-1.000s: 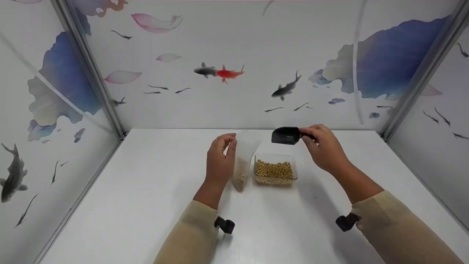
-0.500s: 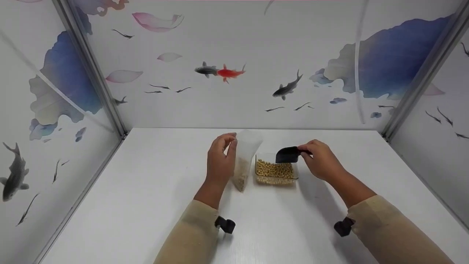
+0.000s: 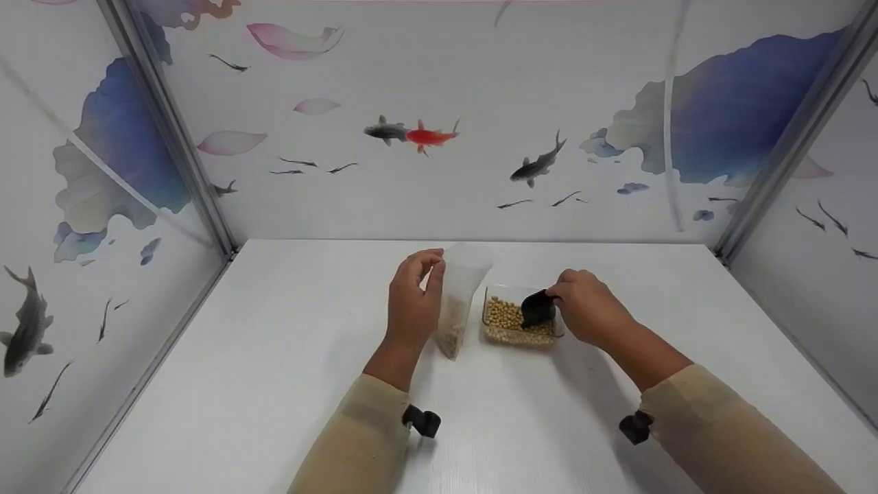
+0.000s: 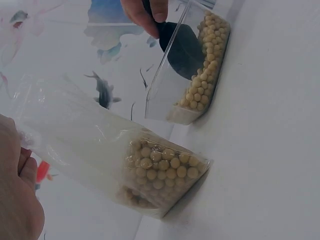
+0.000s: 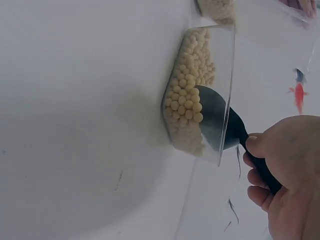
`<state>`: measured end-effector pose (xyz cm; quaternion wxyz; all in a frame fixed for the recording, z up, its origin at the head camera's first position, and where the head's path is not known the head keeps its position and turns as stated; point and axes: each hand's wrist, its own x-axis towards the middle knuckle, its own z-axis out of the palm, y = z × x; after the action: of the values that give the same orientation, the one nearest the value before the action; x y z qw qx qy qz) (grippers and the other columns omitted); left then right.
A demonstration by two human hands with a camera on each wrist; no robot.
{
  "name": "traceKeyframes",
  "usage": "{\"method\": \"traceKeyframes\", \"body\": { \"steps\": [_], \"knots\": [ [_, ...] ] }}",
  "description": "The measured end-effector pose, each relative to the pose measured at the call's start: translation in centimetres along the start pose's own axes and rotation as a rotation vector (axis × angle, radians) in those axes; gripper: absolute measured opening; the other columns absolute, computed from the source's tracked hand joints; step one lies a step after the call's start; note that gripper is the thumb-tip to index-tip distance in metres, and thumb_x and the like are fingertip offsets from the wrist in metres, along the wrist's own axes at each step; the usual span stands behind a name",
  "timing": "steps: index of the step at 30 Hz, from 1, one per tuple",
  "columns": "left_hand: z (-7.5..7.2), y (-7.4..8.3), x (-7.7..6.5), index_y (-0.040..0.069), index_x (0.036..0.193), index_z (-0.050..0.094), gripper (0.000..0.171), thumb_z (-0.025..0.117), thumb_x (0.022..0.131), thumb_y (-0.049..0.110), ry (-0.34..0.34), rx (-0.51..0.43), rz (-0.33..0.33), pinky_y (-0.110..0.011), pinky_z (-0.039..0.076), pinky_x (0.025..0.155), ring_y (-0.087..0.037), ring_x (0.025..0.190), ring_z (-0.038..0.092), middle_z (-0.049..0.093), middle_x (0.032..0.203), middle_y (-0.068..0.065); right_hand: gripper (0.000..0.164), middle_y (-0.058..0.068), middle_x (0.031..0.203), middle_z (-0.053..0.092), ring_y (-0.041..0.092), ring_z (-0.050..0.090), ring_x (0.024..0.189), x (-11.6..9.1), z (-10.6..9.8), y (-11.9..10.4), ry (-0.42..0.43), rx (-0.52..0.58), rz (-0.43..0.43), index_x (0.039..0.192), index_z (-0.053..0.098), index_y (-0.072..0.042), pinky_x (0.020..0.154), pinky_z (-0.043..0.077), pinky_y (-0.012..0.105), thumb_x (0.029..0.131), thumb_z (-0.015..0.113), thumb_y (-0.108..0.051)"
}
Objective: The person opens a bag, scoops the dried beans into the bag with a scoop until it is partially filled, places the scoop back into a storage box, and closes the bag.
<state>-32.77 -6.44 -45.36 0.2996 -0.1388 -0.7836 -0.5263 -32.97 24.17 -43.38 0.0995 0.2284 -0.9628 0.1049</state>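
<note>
My left hand (image 3: 416, 295) pinches the upper edge of a clear plastic bag (image 4: 75, 130), which stands upright on the table with soybeans (image 4: 165, 170) in its bottom. To its right is a clear rectangular container (image 3: 488, 329), partly filled with loose soybeans (image 5: 187, 85). My right hand (image 3: 590, 307) grips the handle of a black scoop (image 3: 538, 310). The scoop's blade dips into the beans inside the container, as the right wrist view shows from the side. Its front edge is hidden among the beans.
The white table (image 3: 274, 384) runs back to a white wall (image 3: 439, 199) printed with fish and leaves. Similar side panels (image 3: 41, 206) with metal posts stand left and right. A small black camera (image 3: 422, 420) sits on each wrist.
My right hand has lowered the scoop from above and behind the container down into the beans, tilting it. The container has shifted slightly right. My left hand stays with the bag.
</note>
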Motion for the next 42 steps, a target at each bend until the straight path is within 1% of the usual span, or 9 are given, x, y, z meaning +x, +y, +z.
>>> {"method": "traceKeyframes", "body": {
  "steps": [1,4,13,20,23,27,31,36,42],
  "knots": [
    [0.0,0.0,0.0,0.012,0.120,0.067,0.023,0.056,0.113,0.030,-0.001,-0.002,0.001,-0.029,0.052,0.119,-0.017,0.134,0.065,0.070,0.136,-0.001,0.024,0.019,0.116,0.068,0.041,0.065,0.108,0.1,0.0,-0.1,-0.007,-0.010,-0.010,0.124,0.076,0.002,0.091,0.062,0.050,0.104,0.064,0.001],
    [0.0,0.1,0.0,0.013,0.121,0.067,0.022,0.057,0.113,0.030,0.001,0.002,-0.009,-0.027,0.051,0.119,-0.015,0.134,0.065,0.070,0.136,-0.001,0.024,0.020,0.117,0.068,0.041,0.064,0.110,0.3,0.1,-0.2,-0.031,0.009,0.004,0.125,0.076,0.002,0.093,0.062,0.051,0.105,0.063,0.000],
    [0.0,0.2,0.0,0.014,0.121,0.067,0.022,0.057,0.113,0.032,-0.005,-0.005,-0.018,-0.030,0.051,0.120,-0.015,0.136,0.064,0.070,0.136,0.000,0.030,0.017,0.127,0.068,0.038,0.065,0.123,0.8,2.0,0.3,-0.129,0.281,0.084,0.135,0.072,-0.002,0.103,0.059,0.053,0.109,0.059,-0.004],
    [0.0,0.1,0.0,0.013,0.120,0.068,0.022,0.058,0.113,0.031,-0.001,-0.012,-0.013,-0.031,0.052,0.120,-0.016,0.136,0.064,0.070,0.136,-0.001,0.032,0.016,0.137,0.067,0.039,0.062,0.133,0.7,3.6,0.1,-0.157,0.357,0.125,0.140,0.071,-0.010,0.112,0.053,0.059,0.110,0.061,-0.013],
    [0.0,0.1,0.1,0.012,0.120,0.068,0.022,0.059,0.112,0.030,0.003,-0.019,-0.007,-0.030,0.052,0.119,-0.017,0.136,0.064,0.070,0.135,-0.002,0.032,0.015,0.139,0.066,0.038,0.061,0.136,0.6,4.1,0.0,-0.143,0.391,0.160,0.141,0.070,-0.012,0.114,0.052,0.058,0.111,0.060,-0.015],
    [0.0,0.0,0.0,0.012,0.120,0.068,0.022,0.058,0.113,0.030,-0.001,-0.025,-0.002,-0.030,0.052,0.119,-0.017,0.135,0.065,0.070,0.136,-0.002,0.033,0.013,0.138,0.064,0.035,0.061,0.133,0.1,4.6,-0.2,-0.108,0.445,0.170,0.143,0.068,-0.011,0.111,0.054,0.056,0.112,0.057,-0.015],
    [0.0,-0.1,0.0,0.011,0.121,0.067,0.023,0.057,0.113,0.030,-0.011,-0.026,0.012,-0.029,0.052,0.119,-0.018,0.133,0.065,0.069,0.137,-0.002,0.035,0.012,0.138,0.063,0.033,0.062,0.131,-0.3,5.2,-0.3,-0.056,0.487,0.172,0.146,0.065,-0.009,0.109,0.056,0.055,0.113,0.056,-0.015],
    [0.0,-0.2,0.0,0.010,0.121,0.067,0.024,0.056,0.113,0.031,0.000,-0.023,0.029,-0.029,0.052,0.119,-0.018,0.133,0.065,0.070,0.135,-0.003,0.034,0.015,0.139,0.062,0.036,0.062,0.132,-0.3,5.6,-0.2,0.014,0.518,0.177,0.144,0.066,-0.007,0.110,0.056,0.056,0.112,0.058,-0.014],
    [0.0,-0.3,0.0,0.010,0.122,0.067,0.024,0.056,0.113,0.030,0.005,-0.017,0.028,-0.031,0.052,0.119,-0.019,0.133,0.066,0.070,0.135,-0.004,0.034,0.013,0.142,0.061,0.034,0.062,0.133,-0.5,5.7,0.3,0.043,0.571,0.209,0.143,0.067,-0.008,0.108,0.055,0.052,0.112,0.058,-0.016]
  ]
}}
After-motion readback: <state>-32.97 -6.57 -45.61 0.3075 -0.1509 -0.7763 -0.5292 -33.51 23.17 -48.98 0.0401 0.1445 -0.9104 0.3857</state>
